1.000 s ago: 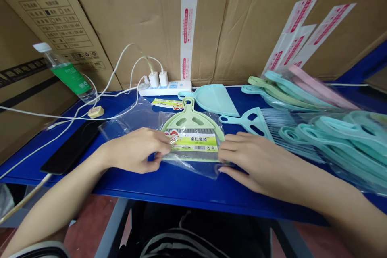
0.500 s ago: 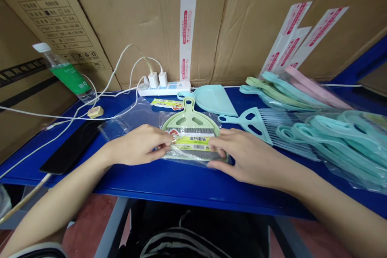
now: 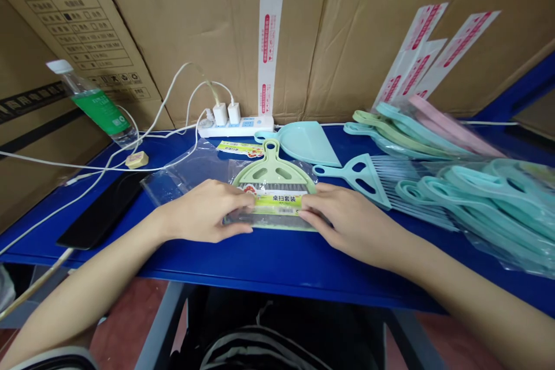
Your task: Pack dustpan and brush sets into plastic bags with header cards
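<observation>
My left hand [image 3: 208, 211]: closed to a narrow grip, fingers curled over the left end of the printed card, pressing the packed set through the plastic.
My right hand [image 3: 347, 222]: also narrow, fingertips on the card's right end, just across from my left fingers and not touching them.
Held item: a pale green dustpan [image 3: 272, 170] with a grey brush head showing below its handle, lying flat on the blue surface [image 3: 260, 260] between my hands.
Wrapping: a clear plastic bag [image 3: 182, 176] around the dustpan, its loose end spreading out to the dustpan's left.
Card: a yellow-green printed card [image 3: 277, 202] reading 桌扫套装, lying across the dustpan's lower half.
Behind the dustpan: a loose printed label [image 3: 238, 149], a white power strip [image 3: 236, 127] with two chargers, and cardboard boxes [image 3: 173, 29].
Right of the dustpan: a pale blue dustpan [image 3: 306, 143], a pale blue comb-like brush [image 3: 359, 173], and piled bagged pale blue, green and pink dustpans [image 3: 489, 208].
Left of the dustpan: a black phone [image 3: 102, 208] and a water bottle [image 3: 97, 107] with a green label.
</observation>
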{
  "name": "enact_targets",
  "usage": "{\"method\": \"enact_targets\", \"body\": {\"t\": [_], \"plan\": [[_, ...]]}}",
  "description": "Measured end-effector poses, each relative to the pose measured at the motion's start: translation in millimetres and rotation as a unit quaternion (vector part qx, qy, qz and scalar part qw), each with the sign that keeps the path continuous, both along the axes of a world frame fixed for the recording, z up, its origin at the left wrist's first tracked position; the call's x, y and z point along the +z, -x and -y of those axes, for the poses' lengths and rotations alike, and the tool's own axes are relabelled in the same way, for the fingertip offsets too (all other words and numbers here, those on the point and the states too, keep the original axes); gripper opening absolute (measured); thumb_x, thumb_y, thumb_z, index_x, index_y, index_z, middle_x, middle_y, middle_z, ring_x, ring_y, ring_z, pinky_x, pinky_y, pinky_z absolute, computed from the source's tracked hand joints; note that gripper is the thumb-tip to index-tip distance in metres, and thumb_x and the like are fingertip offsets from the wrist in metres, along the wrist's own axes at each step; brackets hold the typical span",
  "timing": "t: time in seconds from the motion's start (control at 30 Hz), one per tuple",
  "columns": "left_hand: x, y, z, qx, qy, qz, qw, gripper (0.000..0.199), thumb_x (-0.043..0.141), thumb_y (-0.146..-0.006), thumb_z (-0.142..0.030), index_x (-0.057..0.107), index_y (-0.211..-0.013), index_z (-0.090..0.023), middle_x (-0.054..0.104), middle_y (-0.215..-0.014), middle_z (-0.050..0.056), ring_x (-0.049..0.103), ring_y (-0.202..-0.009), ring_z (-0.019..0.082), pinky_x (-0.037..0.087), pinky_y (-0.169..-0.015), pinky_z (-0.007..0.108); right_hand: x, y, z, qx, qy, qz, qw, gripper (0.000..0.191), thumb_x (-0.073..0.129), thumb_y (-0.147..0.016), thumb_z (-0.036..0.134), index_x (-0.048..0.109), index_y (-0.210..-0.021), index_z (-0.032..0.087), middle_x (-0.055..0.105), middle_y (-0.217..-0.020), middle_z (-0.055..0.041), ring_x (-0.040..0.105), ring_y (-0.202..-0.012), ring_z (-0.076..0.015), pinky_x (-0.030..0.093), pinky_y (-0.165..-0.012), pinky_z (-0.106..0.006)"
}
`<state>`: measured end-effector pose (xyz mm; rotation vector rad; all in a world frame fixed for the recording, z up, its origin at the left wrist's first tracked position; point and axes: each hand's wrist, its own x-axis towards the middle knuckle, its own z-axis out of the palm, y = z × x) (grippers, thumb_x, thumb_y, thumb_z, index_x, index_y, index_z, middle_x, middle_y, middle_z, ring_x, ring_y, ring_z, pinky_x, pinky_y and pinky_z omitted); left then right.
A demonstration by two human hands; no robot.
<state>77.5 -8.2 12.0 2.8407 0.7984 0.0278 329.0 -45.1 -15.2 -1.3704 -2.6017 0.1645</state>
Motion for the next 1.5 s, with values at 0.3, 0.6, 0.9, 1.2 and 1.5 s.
{"method": "enact_targets", "body": {"t": [0.3, 0.6, 0.9, 1.2, 1.5], "plan": [[-8.8, -4, -7, 0.04, 0.002, 0.037, 0.999, 0.023, 0.044, -0.089, -0.02, 0.04, -0.066, -0.02, 0.048, -0.068, -0.003, 0.044, -0.055, 0.01, 0.031, -0.053, 0.025, -11.9, 2, -4, -0.054, -0.056, -0.044, 0.996, 0.02, 0.051, -0.081, 0.013, 0.045, -0.064, 0.021, 0.048, -0.054, 0.0031, 0.049, -0.055, -0.0143, 0.03, -0.054, -0.026], [-17.8, -7, -6, 0.116, 0.001, 0.031, 0.993, 0.022, 0.047, -0.071, -0.005, 0.034, -0.068, -0.022, 0.046, -0.065, -0.005, 0.04, -0.052, 0.01, 0.03, -0.051, 0.025, -16.1, 2, -6, -0.064, -0.066, -0.049, 0.995, 0.01, 0.049, -0.079, 0.013, 0.054, -0.085, 0.02, 0.046, -0.051, 0.0065, 0.052, -0.048, -0.0146, 0.03, -0.051, -0.024], [-9.3, -6, -4, 0.117, -0.073, -0.042, 0.99, 0.026, 0.045, -0.072, 0.001, 0.052, -0.088, -0.018, 0.058, -0.09, 0.003, 0.054, -0.088, 0.019, 0.046, -0.074, 0.029, -15.2, 1, -5, -0.066, -0.066, -0.016, 0.995, 0.02, 0.044, -0.084, 0.012, 0.057, -0.099, 0.018, 0.046, -0.051, 0.0058, 0.05, -0.047, -0.0154, 0.028, -0.05, -0.025], [-15.5, -6, -2, -0.003, -0.117, -0.05, 0.992, 0.065, 0.037, -0.073, 0.012, 0.059, -0.123, -0.024, 0.056, -0.099, 0.004, 0.053, -0.094, 0.019, 0.045, -0.086, 0.032, -6.4, 0, -4, -0.067, -0.096, 0.07, 0.991, 0.033, 0.044, -0.084, 0.01, 0.06, -0.112, 0.016, 0.067, -0.069, -0.003, 0.057, -0.055, -0.0186, 0.024, -0.049, -0.028], [-14.8, -10, 0, -0.015, -0.145, -0.106, 0.984, 0.06, 0.035, -0.088, 0.003, 0.054, -0.134, -0.031, 0.054, -0.089, 0.004, 0.053, -0.084, 0.019, 0.046, -0.076, 0.03, -12.8, 1, -4, 0.131, -0.232, 0.06, 0.962, 0.044, 0.042, -0.084, -0.003, 0.07, -0.112, 0.017, 0.065, -0.078, -0.0047, 0.057, -0.073, -0.0189, 0.037, -0.066, -0.029]]}}
